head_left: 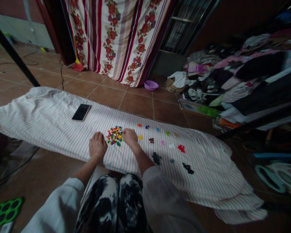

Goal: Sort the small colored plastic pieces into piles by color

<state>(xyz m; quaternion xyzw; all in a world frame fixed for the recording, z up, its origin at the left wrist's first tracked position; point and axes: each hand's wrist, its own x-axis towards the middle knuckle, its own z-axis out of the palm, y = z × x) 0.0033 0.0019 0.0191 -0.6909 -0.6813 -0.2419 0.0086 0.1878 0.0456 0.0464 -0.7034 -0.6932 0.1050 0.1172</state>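
A mixed pile of small coloured pieces, in red, yellow, green, blue and white, lies on a striped cloth. My right hand is at the pile's right edge with its fingers pinched together; what they hold is too small to make out. Left of the pile, my left hand rests on the cloth, fingers laid out and holding nothing visible. Small single-colour groups lie to the right, among them red pieces, brown pieces, yellow pieces, dark green pieces and black pieces.
A phone lies on the cloth at the left. Beyond, on the tiled floor, are a purple basin and a red broom by a floral curtain. Heaped clothes fill the right side. A green tray-like object is at lower left.
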